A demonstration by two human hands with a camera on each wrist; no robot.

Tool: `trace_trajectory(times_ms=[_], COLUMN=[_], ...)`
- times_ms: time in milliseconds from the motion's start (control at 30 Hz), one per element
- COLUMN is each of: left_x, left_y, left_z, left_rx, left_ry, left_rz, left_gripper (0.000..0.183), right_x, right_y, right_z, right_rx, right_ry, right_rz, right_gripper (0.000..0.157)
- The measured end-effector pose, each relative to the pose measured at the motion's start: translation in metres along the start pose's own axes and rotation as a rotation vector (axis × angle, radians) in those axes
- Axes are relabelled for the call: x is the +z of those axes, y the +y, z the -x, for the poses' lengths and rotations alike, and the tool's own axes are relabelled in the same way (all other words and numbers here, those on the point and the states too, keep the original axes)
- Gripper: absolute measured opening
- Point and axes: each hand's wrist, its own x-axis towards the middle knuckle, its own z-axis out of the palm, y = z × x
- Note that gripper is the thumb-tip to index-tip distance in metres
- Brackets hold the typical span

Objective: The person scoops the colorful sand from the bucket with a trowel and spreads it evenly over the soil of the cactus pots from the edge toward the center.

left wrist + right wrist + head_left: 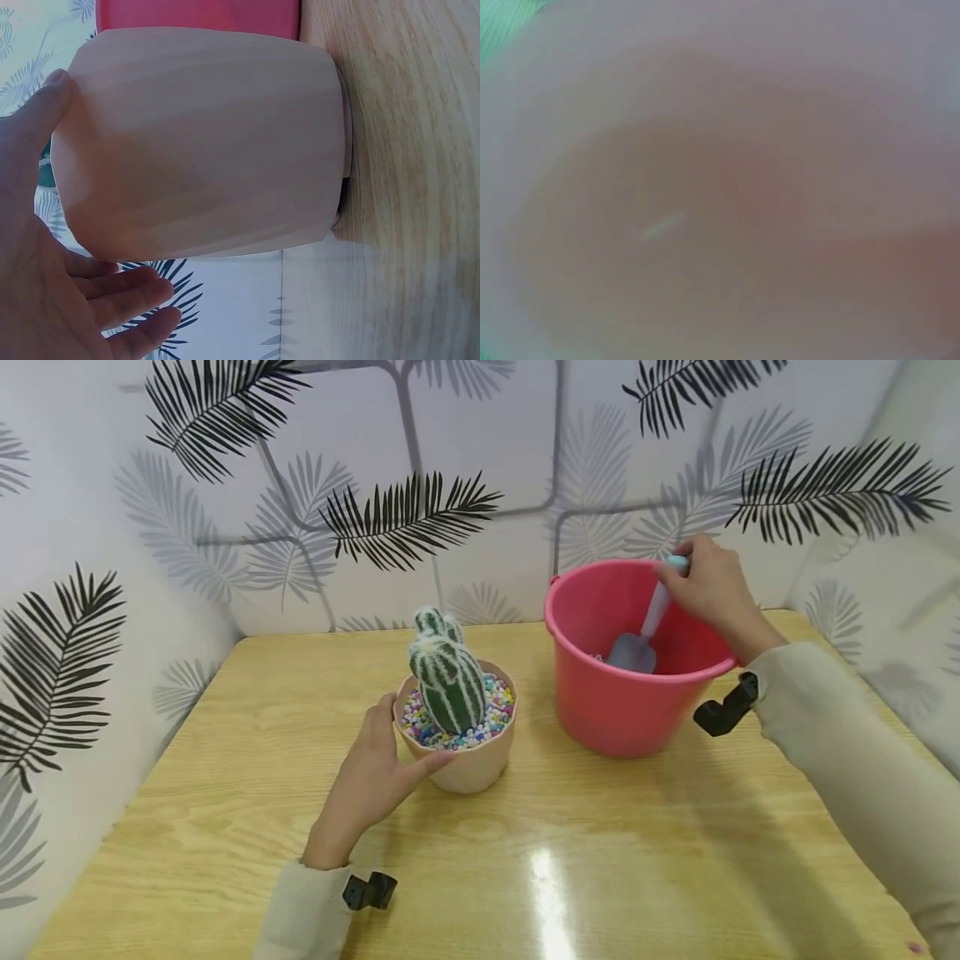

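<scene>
A tan flowerpot (pixel 202 142) stands on the table, filled with multicoloured pebbles (pixel 498 703) around a green cactus (pixel 453 689) with white fuzzy ribs. My left hand (pixel 382 774) holds its rim between thumb and index finger, while the other fingers (pixel 135 307) spread loosely below in the left wrist view. At the right, my right hand (pixel 712 585) grips the handle of a small trowel (pixel 633 652). The trowel's grey blade reaches down inside a pink bucket (pixel 630 718), near some pebbles partly hidden by the rim. The right wrist view is a pinkish blur.
The wooden table (pixel 300 693) meets a wall covering (pixel 510 460) with a leaf pattern at the back and sides. The bucket stands to the right of the pot, with a narrow gap between them.
</scene>
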Motion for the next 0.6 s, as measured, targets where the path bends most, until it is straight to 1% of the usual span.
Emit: trace_trajectory(times_ms=[100,200,500,600], left_x=[0.0009,0.0009,-0.0056,-0.0067], left_y=[-0.0005,-0.0010,-0.0010,-0.0014], left_z=[0.0013,0.0005,-0.0009,-0.0026], left_rx=[-0.007,0.003,0.010,0.025], left_ry=[-0.003,0.001,-0.013,-0.024], left_rz=[0.000,0.000,-0.009,-0.011], left_gripper=[0.102,0.102,0.101,0.102], right_x=[0.0015,0.0018,0.0013,-0.0005], right_y=[0.0002,-0.0011,-0.0032,-0.0032], right_z=[-0.0004,-0.0018,0.0003,0.0003], right_rx=[-0.040,-0.063,-0.056,-0.039], right_ry=[0.039,0.066,0.092,0.074], right_rz=[0.019,0.034,0.061,0.090], right_gripper=[0.039,0.035,0.030,0.031])
